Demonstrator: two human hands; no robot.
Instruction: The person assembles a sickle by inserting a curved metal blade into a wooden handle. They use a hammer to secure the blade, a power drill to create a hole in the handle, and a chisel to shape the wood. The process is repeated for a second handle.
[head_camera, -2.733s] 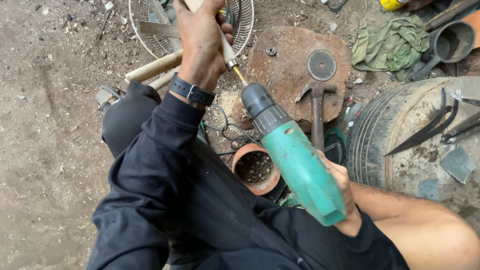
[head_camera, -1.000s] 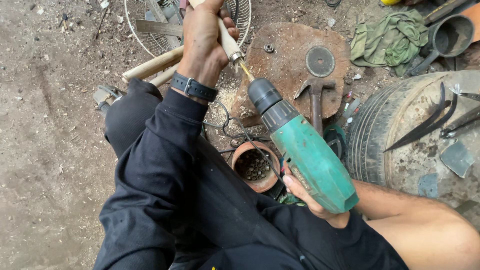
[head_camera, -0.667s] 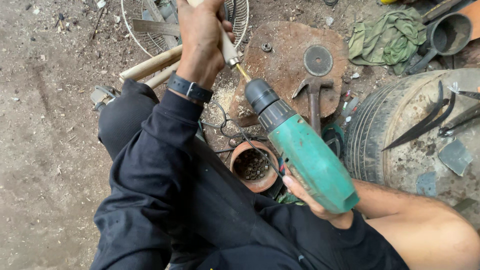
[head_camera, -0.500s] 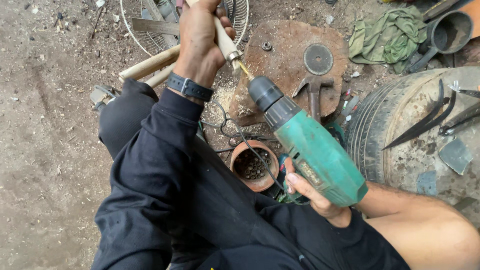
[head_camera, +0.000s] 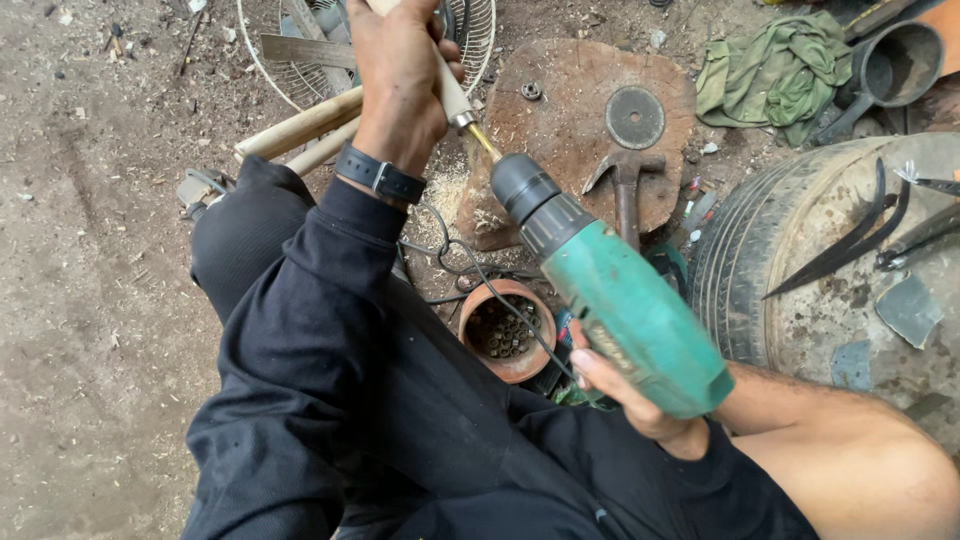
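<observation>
Gripping a pale wooden handle (head_camera: 452, 95) above the round wood block (head_camera: 580, 110), the left hand (head_camera: 400, 70) steadies it; the right hand (head_camera: 625, 395) clasps a green drill (head_camera: 615, 290), bit at the handle's end, near the block's left edge.

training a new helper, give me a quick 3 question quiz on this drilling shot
1. True or false: the right hand holds the green drill.
2. What does the left hand grip? A) hammer B) wooden stick C) green rag
3. What lies on the wood stump beside the metal disc?

Key:
1. True.
2. B, the wooden stick, with the drill bit at its end.
3. A hammer.
</observation>
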